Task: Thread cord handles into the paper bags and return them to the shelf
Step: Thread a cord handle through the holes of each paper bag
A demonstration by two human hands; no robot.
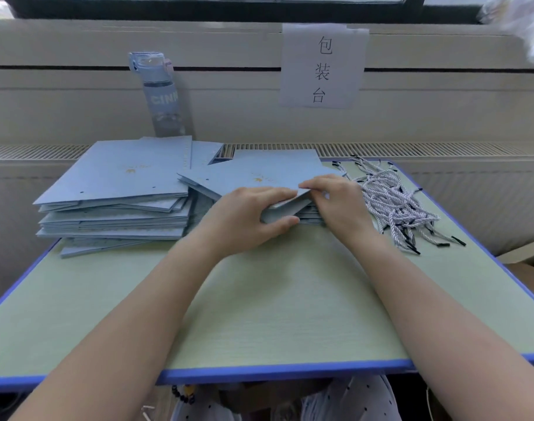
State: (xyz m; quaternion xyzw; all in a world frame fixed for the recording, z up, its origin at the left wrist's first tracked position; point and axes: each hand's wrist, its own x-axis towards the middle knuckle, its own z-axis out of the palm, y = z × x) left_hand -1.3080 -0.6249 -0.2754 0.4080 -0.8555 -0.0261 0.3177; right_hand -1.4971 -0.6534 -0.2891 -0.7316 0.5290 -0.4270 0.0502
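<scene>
The table [275,314] has a pale green, faintly grained top bound by a blue rim, and its whole near half is bare, open room between the two forearms and out to the near edge. On the table's far left sits a slumped stack of bags [114,177], flat blue-grey paper with small punched holes near one edge, their layers fanned out of line and one low bag poking past the table's left rim. At the table's far middle lies a second, lower pile, and the flat bag [259,174] on top of it is turned at an angle, its near corner pointing at the person.

The left hand [247,214] pinches that corner, fingers lying together on the upper face and the thumb tucked under the lifted edge. The right hand [338,205] grips the same corner from the other side, fingers curled over it and thumb on top.

On the table's far right, close to its blue rim, lies a loose tangle of cords [390,202], twisted white and grey with black tips. Beyond the table's far edge stands a clear plastic bottle [162,95] against a cream panel wall.
</scene>
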